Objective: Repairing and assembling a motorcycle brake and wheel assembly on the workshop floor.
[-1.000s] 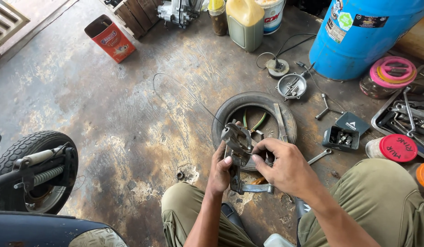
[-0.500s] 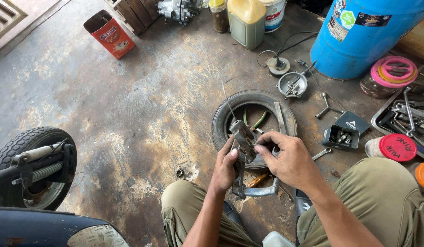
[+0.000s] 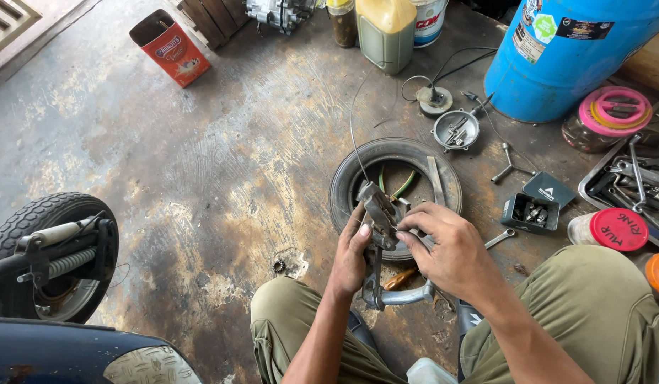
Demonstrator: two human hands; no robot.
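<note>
Lever assembly (image 3: 378,235), a grimy grey metal part with a dark boxy housing at its top and a long curved lever running down toward the person's knees, sits raised just above the near rim of the small tyre (image 3: 395,195), which lies flat on the stained floor. Left hand (image 3: 351,256) wraps around the part from the side nearer the scooter wheel (image 3: 52,263), fingers curled shut on its middle, seemingly to steady it at a tilt so the housing faces up toward the eyes. Right hand (image 3: 454,249) comes in from the far side of the tyre's rim, fingertips pressed together at the housing, pinching some small piece there that I cannot make out. A thin cable (image 3: 352,117) rises from the housing and arcs away beyond the tyre, so the part looks tethered, which may be why it is worked close over the tyre. Beyond the tyre stand a blue drum (image 3: 557,64) and a small parts box (image 3: 532,212); a spanner (image 3: 500,238) lies just beside the tyre, within easy reach.
</note>
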